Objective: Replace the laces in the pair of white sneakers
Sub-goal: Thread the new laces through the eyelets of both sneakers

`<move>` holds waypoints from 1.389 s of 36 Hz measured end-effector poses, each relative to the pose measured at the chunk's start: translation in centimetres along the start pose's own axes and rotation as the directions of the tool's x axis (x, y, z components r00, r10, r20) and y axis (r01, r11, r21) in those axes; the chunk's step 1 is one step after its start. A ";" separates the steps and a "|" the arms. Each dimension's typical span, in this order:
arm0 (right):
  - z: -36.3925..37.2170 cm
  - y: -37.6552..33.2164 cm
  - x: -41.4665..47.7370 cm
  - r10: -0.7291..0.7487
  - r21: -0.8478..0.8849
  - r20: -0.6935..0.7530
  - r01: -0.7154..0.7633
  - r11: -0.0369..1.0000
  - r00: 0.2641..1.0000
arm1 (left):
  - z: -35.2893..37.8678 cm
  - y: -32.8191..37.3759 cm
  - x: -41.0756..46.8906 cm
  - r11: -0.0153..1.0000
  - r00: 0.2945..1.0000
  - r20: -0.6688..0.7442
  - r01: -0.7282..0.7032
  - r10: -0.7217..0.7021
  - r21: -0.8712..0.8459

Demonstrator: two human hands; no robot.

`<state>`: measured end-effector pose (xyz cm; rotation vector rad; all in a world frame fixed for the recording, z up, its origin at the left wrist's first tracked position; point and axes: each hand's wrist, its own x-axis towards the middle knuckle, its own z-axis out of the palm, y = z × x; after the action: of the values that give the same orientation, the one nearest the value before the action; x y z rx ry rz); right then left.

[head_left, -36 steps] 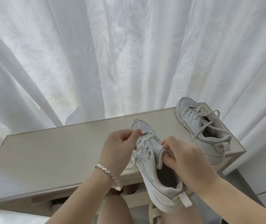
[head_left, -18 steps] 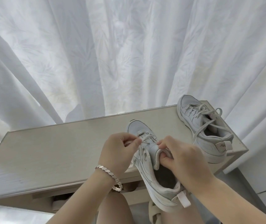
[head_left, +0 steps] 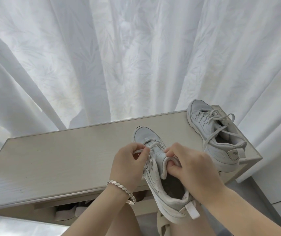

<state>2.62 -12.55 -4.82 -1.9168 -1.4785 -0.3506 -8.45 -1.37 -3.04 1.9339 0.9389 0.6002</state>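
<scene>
**Sneaker (head_left: 155, 181) held in both hands, toe over the tabletop (head_left: 68, 159), heel past its near edge.**
Fingers of the left hand (head_left: 127, 166) pinch a lace (head_left: 150, 145) near the toe. Fingers of the right hand (head_left: 192, 171) grip the tongue (head_left: 161, 157), thumb beneath. The second sneaker (head_left: 218, 150), laced, lies at the tabletop's right end.

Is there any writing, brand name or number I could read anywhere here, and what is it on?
No text can be read.
Heel patch of the sneaker on the table: a small dark mark, too small to read.
Held sneaker: no lettering shows.
Curtain: leaf pattern only, no words.
</scene>
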 end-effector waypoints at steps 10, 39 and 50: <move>0.1 0.0 -0.1 0.013 0.013 -0.013 -0.013 1.000 1.000 | -0.5 0.8 1.7 0.976 0.990 0.077 0.130 -0.118 -0.177; 0.3 -0.1 -0.1 0.056 0.021 -0.026 -0.056 0.998 0.998 | -1.8 0.4 1.6 0.996 0.980 0.189 -0.068 0.057 0.051; 0.2 -0.4 -0.2 0.114 -0.007 -0.039 -0.114 0.993 0.993 | -0.4 1.5 0.3 0.992 0.984 0.133 -0.123 0.121 0.001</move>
<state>2.12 -12.48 -4.92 -1.9814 -1.3380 -0.3405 -8.01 -1.41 -1.47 2.0238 0.7452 0.5305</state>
